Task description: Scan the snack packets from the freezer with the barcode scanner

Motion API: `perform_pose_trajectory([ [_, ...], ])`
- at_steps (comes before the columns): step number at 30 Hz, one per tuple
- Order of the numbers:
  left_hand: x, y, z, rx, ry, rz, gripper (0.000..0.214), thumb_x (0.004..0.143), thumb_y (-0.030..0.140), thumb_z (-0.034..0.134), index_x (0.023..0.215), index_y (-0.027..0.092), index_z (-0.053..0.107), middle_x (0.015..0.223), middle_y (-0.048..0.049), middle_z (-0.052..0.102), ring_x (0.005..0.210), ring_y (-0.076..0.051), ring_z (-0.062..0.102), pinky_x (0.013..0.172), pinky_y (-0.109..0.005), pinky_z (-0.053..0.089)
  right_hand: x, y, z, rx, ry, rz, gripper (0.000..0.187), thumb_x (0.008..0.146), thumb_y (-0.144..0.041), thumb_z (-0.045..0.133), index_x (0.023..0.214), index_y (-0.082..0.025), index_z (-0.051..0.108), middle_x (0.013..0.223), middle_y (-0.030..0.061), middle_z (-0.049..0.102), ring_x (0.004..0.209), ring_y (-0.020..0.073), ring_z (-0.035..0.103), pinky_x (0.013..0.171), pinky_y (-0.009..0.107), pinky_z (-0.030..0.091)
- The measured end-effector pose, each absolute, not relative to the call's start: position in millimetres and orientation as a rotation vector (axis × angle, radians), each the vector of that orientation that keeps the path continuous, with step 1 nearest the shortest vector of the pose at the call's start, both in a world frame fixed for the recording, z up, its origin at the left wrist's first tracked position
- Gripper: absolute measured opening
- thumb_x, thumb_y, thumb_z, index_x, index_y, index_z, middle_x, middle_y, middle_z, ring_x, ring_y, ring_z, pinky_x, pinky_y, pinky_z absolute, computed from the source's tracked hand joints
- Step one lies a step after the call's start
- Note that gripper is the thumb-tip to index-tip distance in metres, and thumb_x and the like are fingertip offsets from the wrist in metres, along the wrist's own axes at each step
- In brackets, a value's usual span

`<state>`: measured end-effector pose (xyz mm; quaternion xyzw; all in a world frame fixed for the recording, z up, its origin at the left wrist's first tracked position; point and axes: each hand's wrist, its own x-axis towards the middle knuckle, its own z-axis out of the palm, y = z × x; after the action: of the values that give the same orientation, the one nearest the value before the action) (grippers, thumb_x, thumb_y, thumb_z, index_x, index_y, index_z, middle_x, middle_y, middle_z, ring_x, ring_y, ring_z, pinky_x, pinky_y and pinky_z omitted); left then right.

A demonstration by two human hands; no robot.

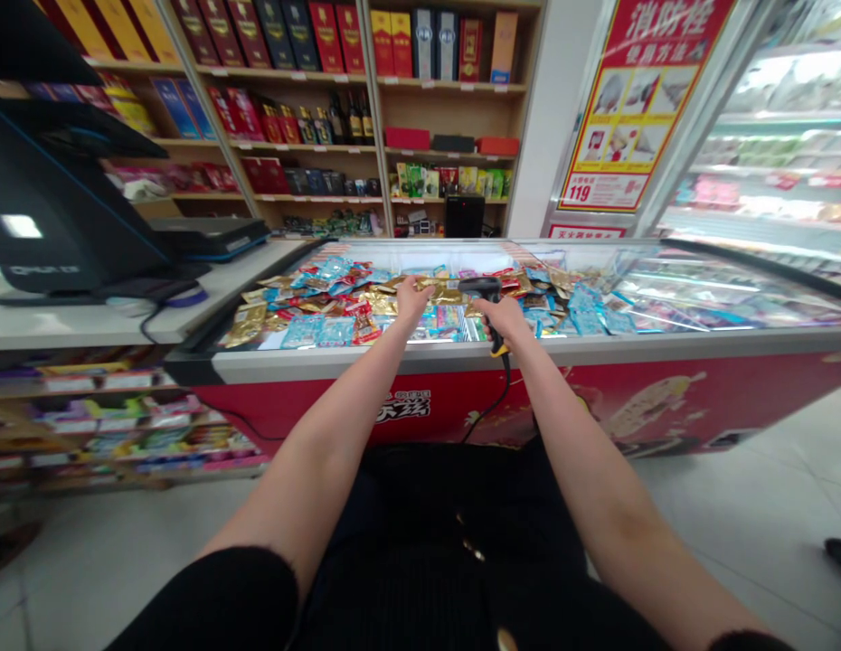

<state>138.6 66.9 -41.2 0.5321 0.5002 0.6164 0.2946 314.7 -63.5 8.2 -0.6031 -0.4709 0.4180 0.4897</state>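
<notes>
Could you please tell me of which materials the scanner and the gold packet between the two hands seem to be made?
Scanner: probably hard plastic, dark with yellow trim; its smooth, rigid shape suggests this.
Gold packet: likely thin metallised film or foil, judging by its shiny gold surface; which one, I cannot tell.

The scanner (pixel 485 287) is black with yellow at its handle's base. The packet (pixel 448 292) beside it is gold; other packets (pixel 302 332) are light blue or red. The freezer (pixel 291 364) has a red front and grey rim. The poster (pixel 600 176) is red and yellow, the sleeves (pixel 217 592) black.
</notes>
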Motion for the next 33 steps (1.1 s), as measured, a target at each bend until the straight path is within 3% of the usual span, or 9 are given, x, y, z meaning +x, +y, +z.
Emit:
perform_pose_trajectory([
  [19, 170, 93, -49, 1.516, 1.283, 1.596, 0.021, 0.065, 0.022, 0.067, 0.086, 0.02, 0.064, 0.08, -0.001, 0.067, 0.082, -0.021, 0.065, 0.079, -0.032, 0.052, 344, -57, 4, -1.488, -1.1, 0.975, 0.033, 0.098, -0.025, 0.065, 0.068, -0.019, 0.053, 0.051, -0.0014, 0.051, 0.041, 0.0117, 0.046, 0.039, 0.023, 0.039],
  [33, 181, 98, -38, 1.544, 1.307, 1.6, 0.019, 0.066, 0.016, 0.064, 0.085, 0.02, 0.063, 0.072, 0.0034, 0.06, 0.077, -0.018, 0.061, 0.079, -0.029, 0.05, 349, -57, 11, -1.45, -1.077, 0.979, 0.026, 0.095, -0.027, 0.07, 0.075, -0.02, 0.055, 0.05, -0.0033, 0.051, 0.039, 0.0111, 0.045, 0.039, 0.022, 0.038],
])
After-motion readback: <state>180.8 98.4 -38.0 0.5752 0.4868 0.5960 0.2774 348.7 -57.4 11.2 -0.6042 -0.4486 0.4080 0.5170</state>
